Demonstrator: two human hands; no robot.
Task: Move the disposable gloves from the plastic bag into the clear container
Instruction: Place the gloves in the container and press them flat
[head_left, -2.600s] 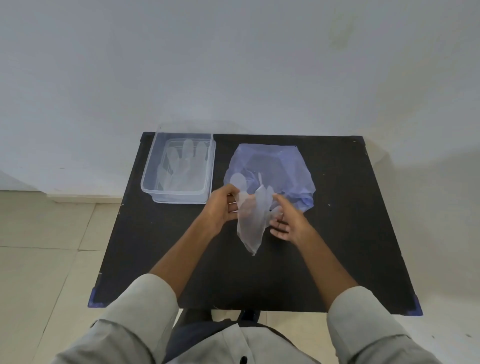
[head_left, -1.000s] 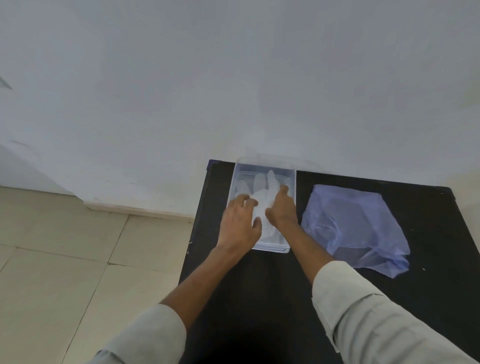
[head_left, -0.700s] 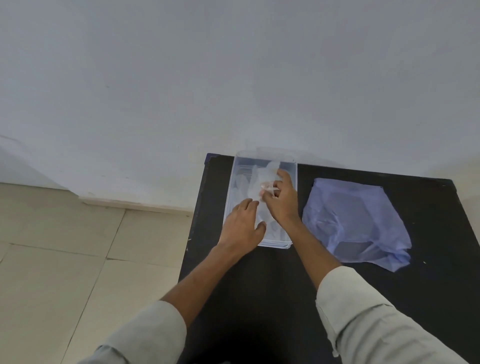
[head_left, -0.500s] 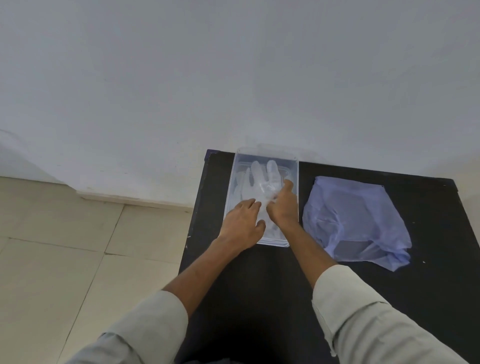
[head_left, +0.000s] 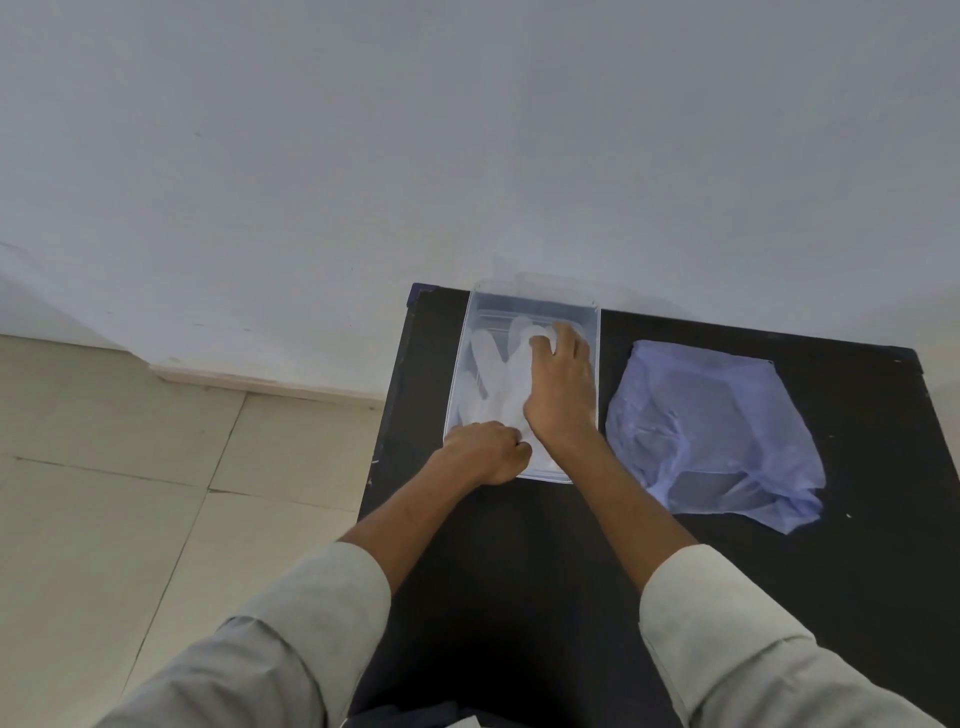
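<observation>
The clear container (head_left: 535, 303) stands at the far left of the black table (head_left: 519, 571). Translucent white disposable gloves (head_left: 491, 379) lie flat inside it, fingers pointing away from me. My right hand (head_left: 561, 389) rests palm down on the gloves, its fingertips near the container's far end. At the container's near left corner my left hand (head_left: 485, 452) is curled around the gloves' cuff end. The bluish plastic bag (head_left: 717, 431) lies crumpled and flat on the table just right of the container, and neither hand touches it.
The table's left edge (head_left: 387, 415) runs just beside the container, with beige tiled floor (head_left: 156, 467) below it. A pale wall (head_left: 467, 156) rises directly behind the table.
Both hands carried a glove from over the bag into the container. In the last half second my right hand slid further over the gloves and my left hand drew back to the near edge.
</observation>
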